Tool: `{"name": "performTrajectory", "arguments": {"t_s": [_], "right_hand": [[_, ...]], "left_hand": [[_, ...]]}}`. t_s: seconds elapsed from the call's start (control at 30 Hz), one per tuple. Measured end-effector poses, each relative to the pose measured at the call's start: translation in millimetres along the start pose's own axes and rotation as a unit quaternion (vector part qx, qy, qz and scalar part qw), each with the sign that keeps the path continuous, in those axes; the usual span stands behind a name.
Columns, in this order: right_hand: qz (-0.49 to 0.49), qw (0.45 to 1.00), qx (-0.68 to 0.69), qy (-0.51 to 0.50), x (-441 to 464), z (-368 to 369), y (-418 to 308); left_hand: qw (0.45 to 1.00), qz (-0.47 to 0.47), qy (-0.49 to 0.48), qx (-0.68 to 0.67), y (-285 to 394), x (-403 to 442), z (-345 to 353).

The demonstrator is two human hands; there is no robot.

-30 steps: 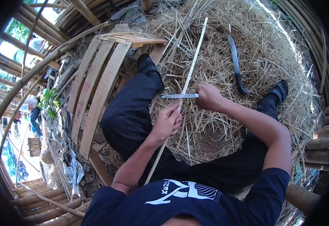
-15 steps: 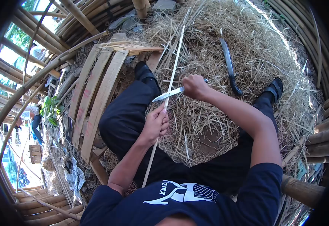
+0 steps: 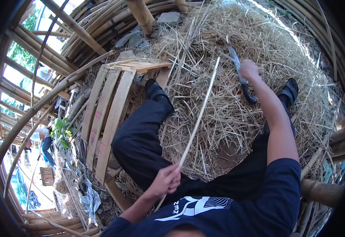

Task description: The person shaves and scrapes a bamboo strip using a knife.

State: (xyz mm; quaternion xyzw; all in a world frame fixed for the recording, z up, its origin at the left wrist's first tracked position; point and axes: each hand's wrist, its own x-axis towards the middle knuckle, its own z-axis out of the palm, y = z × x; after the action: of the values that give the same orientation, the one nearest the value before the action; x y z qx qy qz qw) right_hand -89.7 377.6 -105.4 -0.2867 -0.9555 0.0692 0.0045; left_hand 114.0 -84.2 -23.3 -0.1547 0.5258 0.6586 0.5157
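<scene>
Left hand (image 3: 166, 181) holds a pale strip (image 3: 199, 119) (the right hand (image 3: 249, 70), a knife (image 3: 226, 56)).

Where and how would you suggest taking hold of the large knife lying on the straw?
Probably by its dark, curved handle, coming from the wearer's side: that end lies nearer, while the blade points away.

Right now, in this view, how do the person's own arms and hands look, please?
The left hand and right hand wear no gloves, and no watch or bracelet shows. Short, dark navy sleeves leave both forearms bare.
</scene>
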Motion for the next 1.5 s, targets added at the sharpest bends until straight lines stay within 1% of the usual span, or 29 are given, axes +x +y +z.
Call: {"name": "performTrajectory", "arguments": {"t_s": [0.03, 0.07, 0.13, 0.17, 0.23, 0.3, 0.37, 0.43, 0.5, 0.6, 0.63, 0.67, 0.73, 0.77, 0.8, 0.87, 0.9, 0.97, 1.0, 1.03, 1.07, 1.1, 1.13, 1.17, 1.2, 1.23, 1.3, 1.4, 1.5], "right_hand": [[0.032, 0.999, -0.02, 0.03, 22.2, 3.7, 31.8], [0.028, 0.999, -0.04, 0.016, 20.5, -15.6, 52.7], [0.074, 0.997, -0.007, 0.014, 13.7, -33.1, 73.6], [0.069, 0.998, -0.008, 0.01, 21.1, -25.6, 80.1], [0.131, 0.988, 0.067, 0.045, 44.1, -7.3, 86.9], [0.069, 0.988, 0.134, 0.044, 49.7, 5.3, 62.2], [0.046, 0.942, 0.299, -0.143, 33.4, -8.3, 23.0], [0.027, 0.902, 0.382, -0.197, 7.7, -7.7, -20.6], [-0.014, 0.842, 0.454, -0.29, -13.7, -18.8, -50.7], [-0.042, 0.841, 0.47, -0.265, -30.6, -14.6, -75.0], [0.01, 0.822, 0.508, -0.256, -28.5, -9.1, -82.5], [0.008, 0.822, 0.509, -0.255, -27.4, -10.9, -81.9], [-0.021, 0.793, 0.554, -0.252, -30.5, -19.8, -81.9], [-0.008, 0.813, 0.533, -0.235, -31.9, -20.9, -85.1], [-0.01, 0.814, 0.53, -0.235, -33.1, -22.8, -85.2], [-0.034, 0.811, 0.539, -0.226, -36.3, -27.9, -84.5], [-0.036, 0.813, 0.535, -0.227, -39.7, -33.3, -84.7], [-0.055, 0.78, 0.571, -0.249, -48.6, -42.3, -85.9], [-0.059, 0.783, 0.568, -0.247, -50.3, -43.8, -85.9], [-0.071, 0.799, 0.545, -0.243, -51.7, -44.5, -85.3], [-0.083, 0.816, 0.521, -0.238, -54.2, -48.5, -84.4], [-0.099, 0.852, 0.476, -0.193, -60.4, -51.8, -84.0], [-0.152, 0.894, 0.398, -0.141, -64.1, -55.7, -81.0], [-0.178, 0.904, 0.359, -0.149, -69.5, -58.7, -77.3], [-0.203, 0.913, 0.319, -0.156, -76.1, -60.6, -74.4], [-0.204, 0.914, 0.313, -0.156, -85.0, -59.4, -73.8], [-0.261, 0.926, 0.213, -0.169, -107.5, -50.7, -75.1], [-0.359, 0.915, 0.118, -0.141, -142.5, -33.3, -78.9], [-0.369, 0.91, 0.072, -0.173, -151.9, -11.4, -81.5]], "left_hand": [[1.0, -0.005, -0.029, 0.004, -10.4, -5.1, -4.5], [0.998, -0.016, -0.052, 0.007, -19.1, -13.0, -9.1], [0.999, -0.012, -0.043, 0.03, -25.8, -12.5, -8.5], [0.999, 0.013, -0.025, 0.04, -24.3, -7.6, -5.5], [0.997, 0.051, 0.0, 0.056, -16.1, 1.5, 3.1], [0.995, 0.073, 0.012, 0.064, -8.3, 12.3, 7.3], [0.993, 0.1, 0.022, 0.067, -1.4, 20.4, 8.2], [0.991, 0.107, 0.025, 0.079, 2.6, 24.3, 8.5], [0.988, 0.116, 0.025, 0.094, 4.1, 26.4, 9.1], [0.984, 0.129, 0.022, 0.125, 3.8, 27.2, 9.1], [0.981, 0.141, 0.02, 0.133, 2.7, 27.0, 8.4], [0.978, 0.156, 0.017, 0.14, 2.0, 28.2, 7.8], [0.973, 0.174, 0.028, 0.15, 1.2, 34.4, 5.7], [0.968, 0.192, 0.037, 0.159, 2.0, 39.0, 5.4], [0.968, 0.193, 0.037, 0.156, 4.5, 44.2, 5.6], [0.951, 0.218, 0.05, 0.211, 13.4, 55.3, 8.3], [0.952, 0.226, 0.063, 0.197, 18.6, 57.7, 16.5], [0.948, 0.236, 0.064, 0.204, 26.2, 67.7, 21.7], [0.942, 0.246, 0.064, 0.217, 32.2, 72.2, 26.1], [0.952, 0.247, 0.056, 0.173, 36.7, 73.7, 35.2], [0.951, 0.253, 0.053, 0.169, 38.4, 77.9, 34.6], [0.952, 0.243, 0.045, 0.182, 40.5, 83.4, 31.3], [0.952, 0.232, 0.038, 0.194, 42.0, 86.9, 29.8], [0.953, 0.239, 0.075, 0.171, 40.7, 89.2, 33.7], [0.953, 0.243, 0.072, 0.168, 41.6, 93.5, 29.7], [0.959, 0.236, 0.061, 0.141, 39.7, 99.6, 22.1], [0.969, 0.225, 0.045, 0.088, 35.6, 102.5, 18.3], [0.969, 0.227, 0.032, 0.092, 35.4, 104.9, 20.4], [0.972, 0.22, 0.023, 0.084, 36.6, 110.9, 24.1]]}}
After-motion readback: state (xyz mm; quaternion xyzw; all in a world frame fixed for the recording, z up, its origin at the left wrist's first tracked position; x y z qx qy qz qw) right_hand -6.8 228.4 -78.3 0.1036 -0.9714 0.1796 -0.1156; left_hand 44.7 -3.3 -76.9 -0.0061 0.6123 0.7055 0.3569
